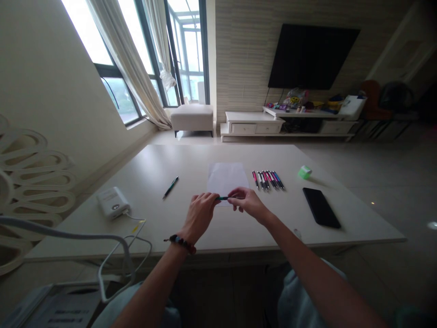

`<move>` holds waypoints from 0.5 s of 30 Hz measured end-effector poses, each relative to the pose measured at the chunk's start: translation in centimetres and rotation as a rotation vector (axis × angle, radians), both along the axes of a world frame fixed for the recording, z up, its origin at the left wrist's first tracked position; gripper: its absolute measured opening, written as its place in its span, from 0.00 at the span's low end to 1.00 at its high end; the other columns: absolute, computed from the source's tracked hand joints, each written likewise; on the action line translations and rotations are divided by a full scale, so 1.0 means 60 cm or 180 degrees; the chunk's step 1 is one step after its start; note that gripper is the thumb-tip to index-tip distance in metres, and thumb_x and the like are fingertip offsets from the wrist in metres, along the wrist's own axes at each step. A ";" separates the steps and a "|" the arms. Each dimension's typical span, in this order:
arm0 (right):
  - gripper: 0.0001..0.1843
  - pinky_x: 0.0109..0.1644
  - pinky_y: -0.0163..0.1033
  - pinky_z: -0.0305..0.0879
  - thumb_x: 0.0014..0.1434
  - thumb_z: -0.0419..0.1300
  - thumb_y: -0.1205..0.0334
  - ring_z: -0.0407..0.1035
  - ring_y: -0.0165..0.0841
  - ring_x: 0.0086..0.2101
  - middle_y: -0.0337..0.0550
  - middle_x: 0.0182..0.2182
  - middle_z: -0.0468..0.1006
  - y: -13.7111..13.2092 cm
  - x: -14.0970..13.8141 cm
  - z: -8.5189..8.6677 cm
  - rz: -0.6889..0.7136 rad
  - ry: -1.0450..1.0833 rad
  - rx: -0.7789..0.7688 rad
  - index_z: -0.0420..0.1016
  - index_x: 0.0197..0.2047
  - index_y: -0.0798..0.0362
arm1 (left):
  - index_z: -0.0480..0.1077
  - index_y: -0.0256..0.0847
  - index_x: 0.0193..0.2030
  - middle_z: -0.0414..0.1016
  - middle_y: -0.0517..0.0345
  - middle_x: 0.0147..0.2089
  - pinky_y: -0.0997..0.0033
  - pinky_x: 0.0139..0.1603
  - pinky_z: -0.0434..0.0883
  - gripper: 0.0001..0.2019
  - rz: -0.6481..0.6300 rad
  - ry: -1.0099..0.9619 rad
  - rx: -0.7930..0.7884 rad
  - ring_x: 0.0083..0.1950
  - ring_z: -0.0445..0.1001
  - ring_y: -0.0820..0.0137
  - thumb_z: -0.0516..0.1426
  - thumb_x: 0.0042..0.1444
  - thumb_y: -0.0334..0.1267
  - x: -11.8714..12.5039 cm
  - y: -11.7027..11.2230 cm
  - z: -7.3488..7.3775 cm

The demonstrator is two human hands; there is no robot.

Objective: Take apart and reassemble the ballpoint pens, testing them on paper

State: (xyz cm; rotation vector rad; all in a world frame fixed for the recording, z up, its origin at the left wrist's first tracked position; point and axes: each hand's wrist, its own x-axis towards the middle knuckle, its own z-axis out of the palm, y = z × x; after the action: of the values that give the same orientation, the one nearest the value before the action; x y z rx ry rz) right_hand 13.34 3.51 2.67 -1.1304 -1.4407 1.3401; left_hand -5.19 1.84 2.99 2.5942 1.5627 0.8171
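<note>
My left hand [201,213] and my right hand [248,203] meet over the near edge of a white sheet of paper [228,176] on the table. Both pinch the ends of one small teal pen [223,198], which lies level between the fingertips. Fingers of both hands are closed on it. A bead bracelet sits on my left wrist. To the right of the paper lies a row of several pens [268,180] with pink, red and blue barrels. A single dark green pen [170,187] lies apart to the left of the paper.
A black phone [321,207] lies flat at the right, with a small green block [304,171] behind it. A white power bank [112,202] with a cable sits near the table's left edge [85,200]. A stool, TV cabinet and window stand beyond.
</note>
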 end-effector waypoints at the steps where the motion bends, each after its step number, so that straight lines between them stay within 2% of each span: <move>1: 0.15 0.18 0.28 0.55 0.49 0.64 0.54 0.67 0.26 0.20 0.41 0.24 0.76 0.000 0.000 -0.001 0.0025 0.0017 -0.0011 0.72 0.34 0.57 | 0.70 0.43 0.43 0.77 0.57 0.41 0.66 0.44 0.61 0.10 -0.0001 0.0000 -0.0004 0.42 0.72 0.68 0.49 0.63 0.40 0.000 0.000 0.000; 4: 0.15 0.17 0.28 0.55 0.53 0.61 0.52 0.67 0.26 0.19 0.43 0.23 0.76 0.002 0.000 -0.005 0.0096 -0.0032 -0.0080 0.72 0.32 0.58 | 0.70 0.43 0.43 0.77 0.57 0.41 0.66 0.44 0.61 0.10 -0.0002 0.0021 -0.0013 0.42 0.72 0.68 0.49 0.63 0.39 0.001 -0.001 0.001; 7: 0.14 0.18 0.28 0.57 0.49 0.64 0.56 0.69 0.26 0.20 0.43 0.26 0.77 0.002 -0.001 -0.006 0.0042 0.0003 0.0035 0.72 0.35 0.57 | 0.70 0.44 0.43 0.77 0.56 0.40 0.67 0.44 0.61 0.10 0.0021 0.0031 -0.0026 0.41 0.73 0.68 0.49 0.63 0.39 0.002 0.000 0.000; 10: 0.15 0.17 0.28 0.56 0.52 0.61 0.53 0.69 0.26 0.19 0.45 0.26 0.77 0.002 0.000 -0.004 0.0017 0.0050 -0.0062 0.72 0.34 0.58 | 0.70 0.44 0.43 0.77 0.56 0.40 0.67 0.44 0.62 0.10 0.0015 0.0017 -0.0041 0.42 0.73 0.68 0.49 0.63 0.40 0.002 0.000 -0.001; 13: 0.15 0.18 0.28 0.58 0.49 0.65 0.55 0.69 0.26 0.20 0.44 0.27 0.78 0.001 0.001 -0.001 0.0023 0.0051 -0.0029 0.72 0.35 0.57 | 0.70 0.44 0.43 0.77 0.56 0.40 0.66 0.45 0.62 0.10 0.0012 0.0008 -0.0067 0.42 0.73 0.67 0.48 0.63 0.40 0.002 0.001 -0.002; 15: 0.15 0.18 0.28 0.58 0.51 0.63 0.54 0.70 0.26 0.21 0.44 0.27 0.78 0.001 0.002 -0.002 0.0064 0.0039 -0.0104 0.71 0.36 0.57 | 0.70 0.44 0.42 0.77 0.56 0.40 0.66 0.44 0.61 0.10 0.0013 -0.0029 -0.0093 0.42 0.73 0.67 0.48 0.63 0.39 0.002 0.001 -0.003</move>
State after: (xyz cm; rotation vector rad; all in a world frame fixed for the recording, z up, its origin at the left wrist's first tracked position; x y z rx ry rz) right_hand 13.44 3.60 2.56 -1.1298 -1.4294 1.3868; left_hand -5.09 1.89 2.83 2.5646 1.5660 0.7991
